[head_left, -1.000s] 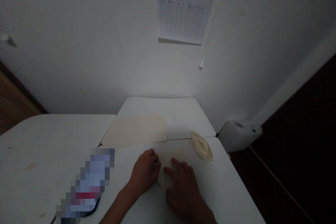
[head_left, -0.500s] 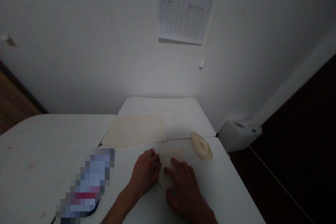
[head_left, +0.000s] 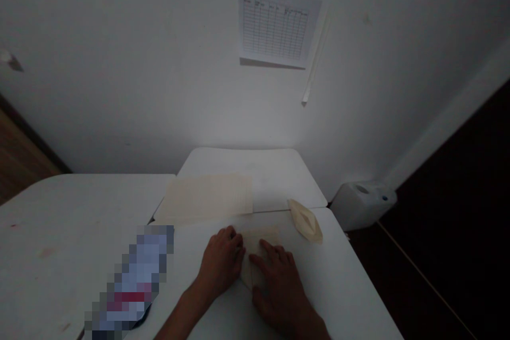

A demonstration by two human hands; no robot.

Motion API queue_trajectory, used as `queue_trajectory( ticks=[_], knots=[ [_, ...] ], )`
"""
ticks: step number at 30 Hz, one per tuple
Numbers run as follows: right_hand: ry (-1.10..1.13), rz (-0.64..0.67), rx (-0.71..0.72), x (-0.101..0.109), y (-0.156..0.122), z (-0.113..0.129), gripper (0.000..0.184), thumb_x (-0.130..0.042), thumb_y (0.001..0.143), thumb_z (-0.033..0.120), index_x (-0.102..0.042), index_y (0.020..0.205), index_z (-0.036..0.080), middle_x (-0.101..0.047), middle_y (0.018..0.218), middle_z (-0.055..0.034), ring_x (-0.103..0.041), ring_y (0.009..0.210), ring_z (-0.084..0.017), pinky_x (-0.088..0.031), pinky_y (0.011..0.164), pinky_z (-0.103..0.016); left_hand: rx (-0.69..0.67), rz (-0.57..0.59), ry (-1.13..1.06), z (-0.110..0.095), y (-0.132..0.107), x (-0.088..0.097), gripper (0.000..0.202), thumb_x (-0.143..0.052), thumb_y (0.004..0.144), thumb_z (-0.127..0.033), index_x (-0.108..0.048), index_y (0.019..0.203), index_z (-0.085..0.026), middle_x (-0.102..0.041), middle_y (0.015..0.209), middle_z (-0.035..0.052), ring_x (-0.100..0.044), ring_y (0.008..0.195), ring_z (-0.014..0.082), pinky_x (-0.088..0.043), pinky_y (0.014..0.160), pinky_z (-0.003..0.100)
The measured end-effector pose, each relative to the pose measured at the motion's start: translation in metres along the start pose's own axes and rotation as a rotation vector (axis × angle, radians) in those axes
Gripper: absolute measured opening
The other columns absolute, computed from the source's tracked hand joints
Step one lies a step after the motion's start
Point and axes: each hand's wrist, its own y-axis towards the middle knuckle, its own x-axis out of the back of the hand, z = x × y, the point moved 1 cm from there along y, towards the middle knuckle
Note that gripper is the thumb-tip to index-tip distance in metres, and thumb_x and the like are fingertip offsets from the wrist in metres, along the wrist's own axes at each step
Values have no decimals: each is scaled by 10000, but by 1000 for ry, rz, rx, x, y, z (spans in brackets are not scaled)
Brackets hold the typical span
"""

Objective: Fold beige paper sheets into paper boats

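A cream sheet of paper (head_left: 258, 237), folded with a pointed lower end, lies on the white table between my hands. My left hand (head_left: 223, 257) has its fingers curled against the paper's left edge, and its fingertips are partly hidden. On the paper's right half rests my right hand (head_left: 279, 281), fingers spread and pressing down, thumb near the lower point. Part of the sheet is covered by that hand. To the upper right sits a folded paper boat (head_left: 306, 221) of the same cream paper.
Flat cream sheets (head_left: 207, 197) lie across the table joint at the back left. A pixelated, blurred object (head_left: 137, 276) is left of my left arm. A white plastic jerrycan (head_left: 362, 204) stands right of the table (head_left: 358, 287). A printed chart (head_left: 274, 26) hangs on the wall.
Both hands and the folded paper look nearly the same as before. The view has shifted very slightly.
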Motion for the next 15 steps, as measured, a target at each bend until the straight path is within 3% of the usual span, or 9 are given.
queue_trajectory(
  ticks=[9,15],
  knots=[
    [-1,6,19,7,3,2,571,-622,773,354,-481,1326,356,-345,1491,-22,-324,1311,-311,-222,1073,-486,4,-48,-1,0,-5,-6,73,-521,842,-176,-581,881,-191,-548,985,77,-510,923,239,-371,819,366],
    [-46,-12,65,20,12,6,325,-513,905,329,-584,1222,340,-448,1389,-46,-421,1230,-278,-314,1018,-456,2,-71,-2,0,-8,-7,75,-528,844,-190,-582,896,-197,-554,999,76,-503,950,246,-359,848,385]
  ],
)
